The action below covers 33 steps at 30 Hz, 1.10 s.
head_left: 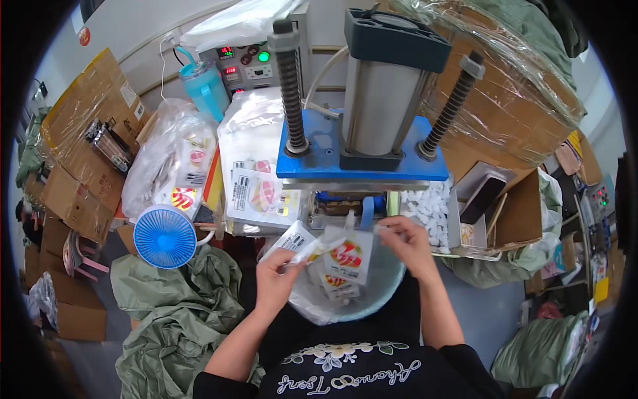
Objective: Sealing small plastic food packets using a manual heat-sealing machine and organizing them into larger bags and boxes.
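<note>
My left hand [277,279] is closed on a clear plastic packet [348,256] with a red and yellow print, at the packet's left end. My right hand [407,243] has its fingertips pinched together beside the packet's upper right corner; I cannot make out what is between them. Below both hands stands a round bin [382,286] with a clear plastic liner, and another printed packet [337,286] is inside it. A white pack with a barcode label [296,237] lies just beyond my left hand. Ahead is a press with a blue plate [322,149].
Stacked printed packets [259,196] lie left of the press, near a blue fan [165,237] and a turquoise cup [203,90]. Small white pieces [425,213] and a box holding a phone [483,199] are on the right. Green sacking [179,319] lies lower left.
</note>
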{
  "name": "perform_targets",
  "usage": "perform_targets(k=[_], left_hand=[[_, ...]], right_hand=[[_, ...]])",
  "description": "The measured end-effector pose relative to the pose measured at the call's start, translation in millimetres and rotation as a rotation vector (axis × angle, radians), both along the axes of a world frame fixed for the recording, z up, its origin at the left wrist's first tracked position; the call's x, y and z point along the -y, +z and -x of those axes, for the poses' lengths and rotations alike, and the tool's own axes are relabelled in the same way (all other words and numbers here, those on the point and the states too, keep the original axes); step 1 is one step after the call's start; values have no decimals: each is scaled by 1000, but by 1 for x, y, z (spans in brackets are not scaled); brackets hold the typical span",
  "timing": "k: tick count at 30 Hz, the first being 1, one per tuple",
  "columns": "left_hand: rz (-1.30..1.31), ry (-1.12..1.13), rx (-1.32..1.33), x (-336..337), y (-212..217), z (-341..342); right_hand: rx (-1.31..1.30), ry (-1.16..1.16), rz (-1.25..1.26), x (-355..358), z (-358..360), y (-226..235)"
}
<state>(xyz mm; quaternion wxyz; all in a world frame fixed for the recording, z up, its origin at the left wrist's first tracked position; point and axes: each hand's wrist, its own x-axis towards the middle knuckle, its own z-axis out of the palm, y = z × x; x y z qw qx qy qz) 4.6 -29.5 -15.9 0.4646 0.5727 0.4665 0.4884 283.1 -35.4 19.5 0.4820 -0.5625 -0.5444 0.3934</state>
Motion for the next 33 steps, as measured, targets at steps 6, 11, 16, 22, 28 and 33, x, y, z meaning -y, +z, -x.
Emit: perform_targets(k=[6,11,16,22,28,33], left_hand=[[70,-140,-69,19,-37,-24],[72,-303,-145,18,-54,-22],[341,-135,-23,-9,-35,-56],[600,-84,464,-38,-9,-84],[581,-103,408,-53,-24,-71],[-108,31,-626,-69,3,-13]], right_hand=[[87,230,92,7,29,7],[278,384,149,11,15,-7],[237,71,9,0,-6,3],[-461,-98,29,1,-39,0],[-587,-124,88,-1,-58,-23],[-332,-258,59,-3,-58,-26]])
